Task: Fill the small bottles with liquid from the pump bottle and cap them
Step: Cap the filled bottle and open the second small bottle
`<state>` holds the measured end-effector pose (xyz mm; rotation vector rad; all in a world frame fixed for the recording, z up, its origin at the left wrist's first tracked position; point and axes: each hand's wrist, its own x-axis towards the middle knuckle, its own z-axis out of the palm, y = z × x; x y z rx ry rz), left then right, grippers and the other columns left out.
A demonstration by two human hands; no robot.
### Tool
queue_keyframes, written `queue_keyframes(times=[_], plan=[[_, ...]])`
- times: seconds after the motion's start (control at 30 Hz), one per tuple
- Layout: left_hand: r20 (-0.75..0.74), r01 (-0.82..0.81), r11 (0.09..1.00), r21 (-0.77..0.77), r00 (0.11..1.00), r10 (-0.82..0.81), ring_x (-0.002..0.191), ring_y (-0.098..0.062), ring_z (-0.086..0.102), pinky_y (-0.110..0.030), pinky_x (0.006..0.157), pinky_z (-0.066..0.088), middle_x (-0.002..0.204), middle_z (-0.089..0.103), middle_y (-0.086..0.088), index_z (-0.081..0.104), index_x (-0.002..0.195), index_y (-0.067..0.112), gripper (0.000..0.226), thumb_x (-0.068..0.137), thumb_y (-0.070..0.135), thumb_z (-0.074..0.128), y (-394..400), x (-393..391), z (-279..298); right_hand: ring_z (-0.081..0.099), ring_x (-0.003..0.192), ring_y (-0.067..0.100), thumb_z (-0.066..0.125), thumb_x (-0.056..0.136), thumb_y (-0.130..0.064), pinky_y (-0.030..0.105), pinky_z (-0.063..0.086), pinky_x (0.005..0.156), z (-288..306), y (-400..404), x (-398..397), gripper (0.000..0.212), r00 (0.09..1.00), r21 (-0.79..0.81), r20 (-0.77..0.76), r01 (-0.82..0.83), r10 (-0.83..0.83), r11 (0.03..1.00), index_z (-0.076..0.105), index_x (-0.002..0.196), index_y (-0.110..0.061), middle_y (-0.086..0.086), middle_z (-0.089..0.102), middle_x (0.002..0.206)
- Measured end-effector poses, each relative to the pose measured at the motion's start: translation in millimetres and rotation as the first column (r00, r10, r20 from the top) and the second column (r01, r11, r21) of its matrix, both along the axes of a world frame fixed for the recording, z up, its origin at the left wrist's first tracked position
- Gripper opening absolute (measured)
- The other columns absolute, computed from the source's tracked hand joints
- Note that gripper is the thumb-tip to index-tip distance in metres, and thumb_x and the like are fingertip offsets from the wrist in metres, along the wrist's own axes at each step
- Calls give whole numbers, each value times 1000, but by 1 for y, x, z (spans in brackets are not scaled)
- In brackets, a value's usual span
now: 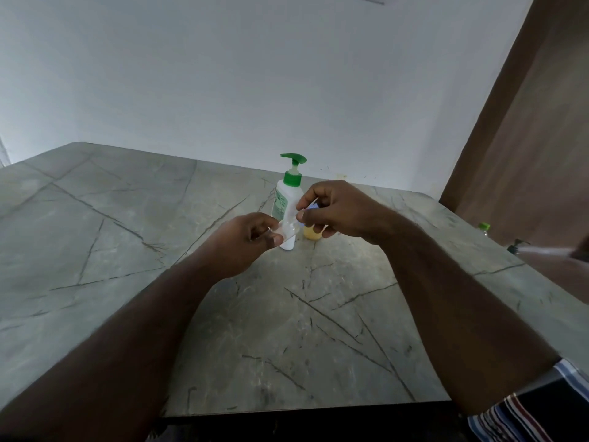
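Seemingly at the capping step, the left hand [251, 239] held a small clear plastic bottle [288, 232] at frame centre before the white green-topped pump bottle [287, 199]; the right hand [334, 212] pinched a blue cap [314, 206], needing alignment next.

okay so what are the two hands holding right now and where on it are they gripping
The left hand pinches a small clear bottle by its body. The right hand pinches a small blue piece, likely its cap, at the bottle's top.

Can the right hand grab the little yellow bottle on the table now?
Probably not yet: the right hand pinches a small cap, so it's busy. The small yellow-filled bottle stands just below it, with nothing between.
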<state>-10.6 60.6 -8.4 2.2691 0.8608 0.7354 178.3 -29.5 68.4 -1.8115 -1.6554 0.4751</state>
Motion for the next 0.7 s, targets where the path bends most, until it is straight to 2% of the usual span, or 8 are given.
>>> queue_keyframes(times=[0.07, 0.13, 0.37, 0.53, 0.6, 0.7], plan=[[2, -9, 1000, 1, 1000, 9, 102, -16, 65, -38, 89, 57, 114, 70, 2, 63, 130, 21, 37, 96, 36, 64, 0, -1, 0, 63, 69, 13, 74, 82, -4, 26, 57, 63, 2, -3, 4, 12, 999, 33, -26, -27, 28, 999, 68, 91, -10, 8, 69, 90], [17, -19, 1000, -8, 1000, 19, 100, -16, 66, -39, 89, 57, 111, 71, 3, 64, 127, 23, 34, 96, 37, 64, 0, -2, 1, 62, 70, 15, 71, 78, 3, 29, 57, 64, 4, -6, 9, 15, 999, 47, -49, -15, 18, 999, 66, 86, -8, 8, 67, 86], [28, -45, 999, -20, 999, 45, 97, -14, 66, -39, 86, 54, 104, 71, 5, 68, 119, 25, 28, 95, 38, 65, 3, -4, -1, 63, 70, 12, 70, 75, 2, 27, 52, 61, -14, -16, 45, 22, 995, -51, 13, 104, -103, 993, 67, 94, -10, 7, 70, 88], [18, -63, 998, 7, 998, 63, 86, -5, 61, -26, 68, 46, 98, 67, 10, 66, 119, 26, 28, 97, 42, 62, 6, -4, -2, 66, 68, 14, 78, 73, 0, 19, 46, 54, -30, -20, 64, 19, 981, -88, 58, 189, -185, 978, 71, 89, -8, 5, 73, 77], [18, -68, 998, 14, 998, 67, 84, -1, 59, -24, 65, 41, 96, 65, 13, 65, 121, 26, 29, 98, 43, 60, 6, -3, -3, 70, 73, 21, 81, 72, -5, 26, 50, 59, -36, -19, 69, 21, 975, -112, 61, 221, -215, 969, 71, 90, -9, 5, 75, 78], [11, -75, 997, -1, 997, 75, 86, -1, 59, -23, 66, 42, 100, 66, 12, 64, 124, 26, 32, 97, 45, 60, 6, -2, -3, 71, 83, 25, 86, 71, -15, 39, 56, 71, -47, -13, 66, 29, 965, -161, 108, 254, -239, 954, 68, 94, -13, 5, 75, 85]])
